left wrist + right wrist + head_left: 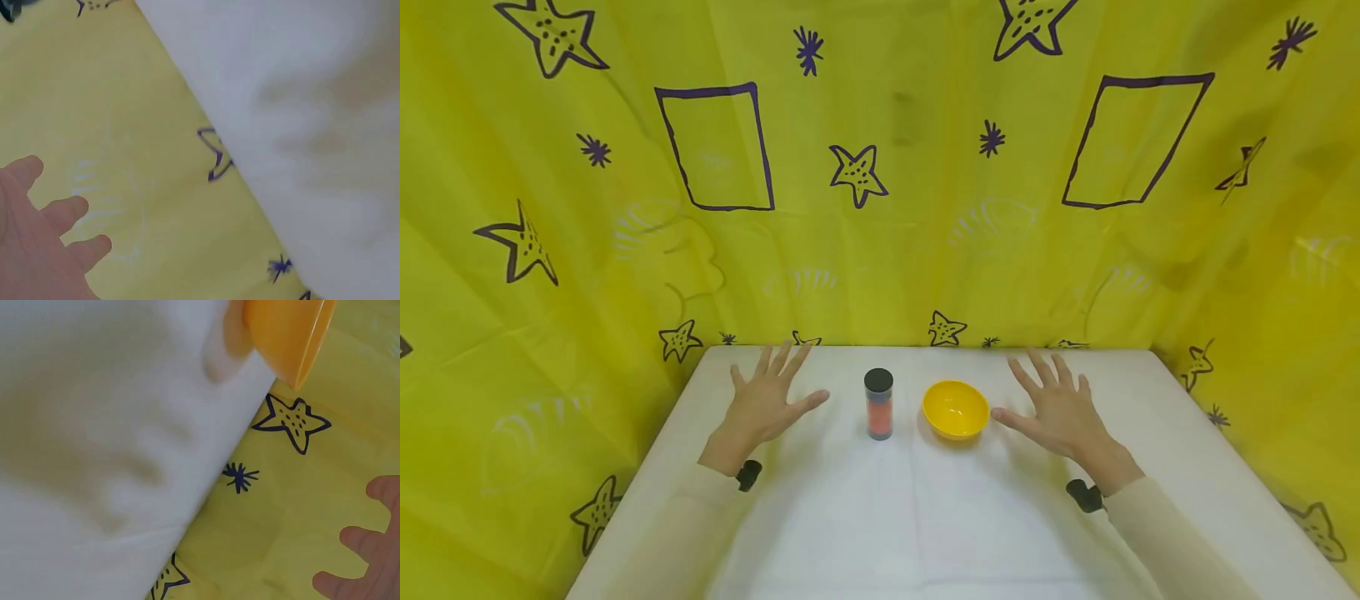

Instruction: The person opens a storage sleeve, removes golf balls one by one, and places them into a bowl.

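Note:
A clear cylindrical container with a black lid and pinkish-orange contents stands upright near the middle of the white table. Just right of it sits a small yellow bowl, its opening facing up; part of the bowl also shows at the top of the right wrist view. My left hand, fingers spread and holding nothing, is left of the container. On the other side my right hand has its fingers spread too, its thumb tip close to the bowl's right rim. In the left wrist view, the left hand's fingers appear at lower left.
The white table ends at a back edge just beyond the hands. A yellow curtain printed with stars and rectangles hangs behind it and along both sides. Dark wrist devices sit at both cuffs.

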A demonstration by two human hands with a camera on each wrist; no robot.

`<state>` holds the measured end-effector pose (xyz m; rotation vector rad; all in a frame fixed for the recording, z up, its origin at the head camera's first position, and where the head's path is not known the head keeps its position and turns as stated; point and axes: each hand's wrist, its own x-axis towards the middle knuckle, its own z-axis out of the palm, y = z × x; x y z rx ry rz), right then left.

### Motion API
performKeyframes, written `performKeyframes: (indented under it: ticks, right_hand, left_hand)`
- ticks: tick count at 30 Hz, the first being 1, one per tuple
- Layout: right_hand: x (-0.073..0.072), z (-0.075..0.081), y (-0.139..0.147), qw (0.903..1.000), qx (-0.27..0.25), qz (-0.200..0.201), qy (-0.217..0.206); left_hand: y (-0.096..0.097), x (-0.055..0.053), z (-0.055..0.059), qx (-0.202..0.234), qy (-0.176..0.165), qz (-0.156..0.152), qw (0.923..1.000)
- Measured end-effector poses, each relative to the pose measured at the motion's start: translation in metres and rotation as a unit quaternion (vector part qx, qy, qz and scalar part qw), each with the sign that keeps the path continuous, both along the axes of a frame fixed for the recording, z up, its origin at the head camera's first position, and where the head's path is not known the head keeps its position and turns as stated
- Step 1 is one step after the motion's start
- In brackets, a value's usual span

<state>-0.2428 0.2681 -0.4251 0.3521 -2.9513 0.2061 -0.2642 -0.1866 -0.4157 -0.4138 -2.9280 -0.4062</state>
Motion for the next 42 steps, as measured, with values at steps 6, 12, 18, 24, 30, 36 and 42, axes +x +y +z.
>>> performKeyframes:
  ticks: [6, 12, 18, 24, 30, 36, 42]
  right_hand:
    - [0.009, -0.008, -0.017, 0.9978, -0.045, 0.026, 0.041]
    - [0.011, -0.015, -0.038, 0.9897, -0.113, 0.040, 0.079]
    - [0.017, -0.018, -0.052, 0.9773, -0.195, 0.041, 0.073]
    - [0.025, -0.025, -0.059, 0.9652, -0.254, 0.033, 0.055]
    - [0.031, -0.037, -0.064, 0.9557, -0.286, 0.032, 0.060]
    - [0.038, -0.048, -0.073, 0.9505, -0.296, 0.043, 0.084]
    - [0.042, -0.052, -0.077, 0.9501, -0.297, 0.041, 0.086]
  left_hand:
    - [0.029, 0.008, -0.018, 0.072, -0.018, -0.028, 0.9969]
    - [0.058, 0.008, -0.037, 0.145, -0.049, -0.043, 0.9874]
    - [0.081, 0.003, -0.053, 0.211, -0.059, -0.028, 0.9754]
    - [0.096, -0.001, -0.064, 0.287, -0.072, 0.002, 0.9552]
    - [0.107, 0.000, -0.072, 0.332, -0.084, 0.006, 0.9396]
    - [0.112, 0.003, -0.078, 0.357, -0.109, 0.008, 0.9279]
    - [0.113, 0.007, -0.079, 0.360, -0.095, -0.004, 0.9283]
